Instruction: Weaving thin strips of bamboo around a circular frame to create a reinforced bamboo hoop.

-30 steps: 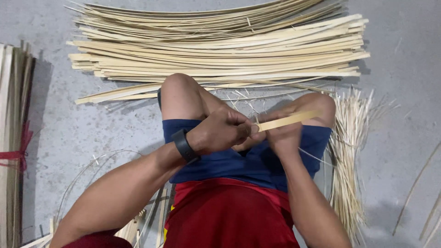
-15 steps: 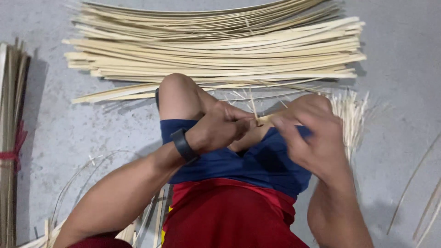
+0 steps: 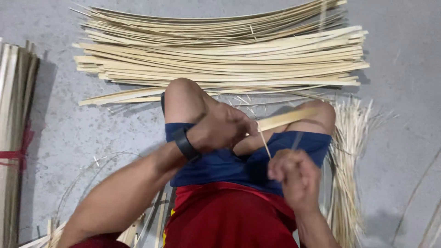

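Left hand: the left hand (image 3: 223,128) is closed around the near end of a flat bamboo strip (image 3: 287,118), above the knees; its fingertips are turned away from the camera and cannot be seen.
Right hand: the right hand (image 3: 294,177) is a closed fist lower down, blurred, pinching the bottom of a thin sliver (image 3: 263,141); exactly which fingers hold it cannot be told.
Bamboo strip: pale and flat, it runs from the left hand up and to the right across the right knee; its near end is hidden inside the hand.
Thin sliver: a narrow pale strand slanting from the strip's held end down to the right fist; where it joins the strip is covered by the left fingers.
Wristband: a dark band (image 3: 186,144) sits on the left wrist.
Clothing: blue shorts (image 3: 229,167) and a red shirt (image 3: 229,218); the shirt is cut off at the bottom edge.
Large pile: long pale strips (image 3: 220,55) lie stacked on the grey floor (image 3: 115,133) beyond the knees.
Fine slivers: a heap of thin strands (image 3: 349,156) lies right of the right knee, partly hidden by the leg and forearm.
Tied bundle: a bundle (image 3: 16,138) bound with red cord lies at the left edge, cut off by the frame.
Curled shavings: thin loops (image 3: 92,170) lie on the floor by the left forearm, faint and hard to make out.
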